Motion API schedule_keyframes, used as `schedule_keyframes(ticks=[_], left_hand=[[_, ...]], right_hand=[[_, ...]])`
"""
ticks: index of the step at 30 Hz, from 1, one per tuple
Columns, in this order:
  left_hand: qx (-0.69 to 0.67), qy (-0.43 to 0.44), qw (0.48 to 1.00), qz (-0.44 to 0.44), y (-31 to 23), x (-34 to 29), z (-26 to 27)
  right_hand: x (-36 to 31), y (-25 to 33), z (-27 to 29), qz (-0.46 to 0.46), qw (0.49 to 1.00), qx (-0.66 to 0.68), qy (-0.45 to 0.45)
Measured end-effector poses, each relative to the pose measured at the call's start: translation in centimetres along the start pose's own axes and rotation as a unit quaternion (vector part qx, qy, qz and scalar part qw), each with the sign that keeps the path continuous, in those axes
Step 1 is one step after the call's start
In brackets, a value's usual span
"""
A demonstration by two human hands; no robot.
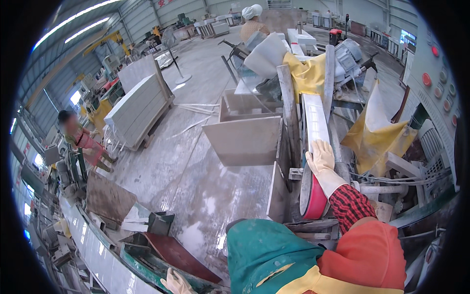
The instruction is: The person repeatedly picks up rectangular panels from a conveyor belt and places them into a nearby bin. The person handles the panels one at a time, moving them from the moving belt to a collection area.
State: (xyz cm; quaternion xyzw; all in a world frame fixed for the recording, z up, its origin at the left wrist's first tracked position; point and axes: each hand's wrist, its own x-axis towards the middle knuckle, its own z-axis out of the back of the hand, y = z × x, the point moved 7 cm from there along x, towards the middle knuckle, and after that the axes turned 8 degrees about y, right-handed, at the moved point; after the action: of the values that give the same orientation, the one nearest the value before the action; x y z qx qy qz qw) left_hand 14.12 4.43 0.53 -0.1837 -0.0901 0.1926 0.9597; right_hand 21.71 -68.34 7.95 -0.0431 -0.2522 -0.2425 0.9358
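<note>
My right hand, in a cream rubber glove, lies with outstretched fingers on the near end of a long white stone strip. The strip runs away from me on a narrow conveyor with a red belt. Its far end passes under a yellow cloth flap on the machine. At the lower edge, my left hand, gloved alike, has its visible fingers extended and apart. It holds nothing that I can see and is close to a green metal frame and a long pale polished slab.
Grey boards stand left of the conveyor. A control panel with red and green buttons rises at right, above yellow sheeting. Stacked slabs stand at left. One person is at far left, another beyond the machine.
</note>
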Motion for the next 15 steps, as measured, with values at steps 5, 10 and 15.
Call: schedule_keyframes(ticks=[5, 10, 15], left_hand=[[0.004, -0.001, 0.999, 0.033, 0.1, 0.0, -0.2], [-0.002, 0.009, 0.999, 0.040, 0.4, -0.1, -0.2], [-0.020, 0.010, 0.998, 0.065, 0.3, -0.1, -0.1]], right_hand=[[-0.6, 0.5, 0.9, 0.014, 1.000, -0.005, -0.015], [-0.8, 0.8, 1.1, 0.020, 1.000, 0.013, 0.009], [-1.5, 1.3, 1.9, 0.038, 0.999, 0.019, -0.008]])
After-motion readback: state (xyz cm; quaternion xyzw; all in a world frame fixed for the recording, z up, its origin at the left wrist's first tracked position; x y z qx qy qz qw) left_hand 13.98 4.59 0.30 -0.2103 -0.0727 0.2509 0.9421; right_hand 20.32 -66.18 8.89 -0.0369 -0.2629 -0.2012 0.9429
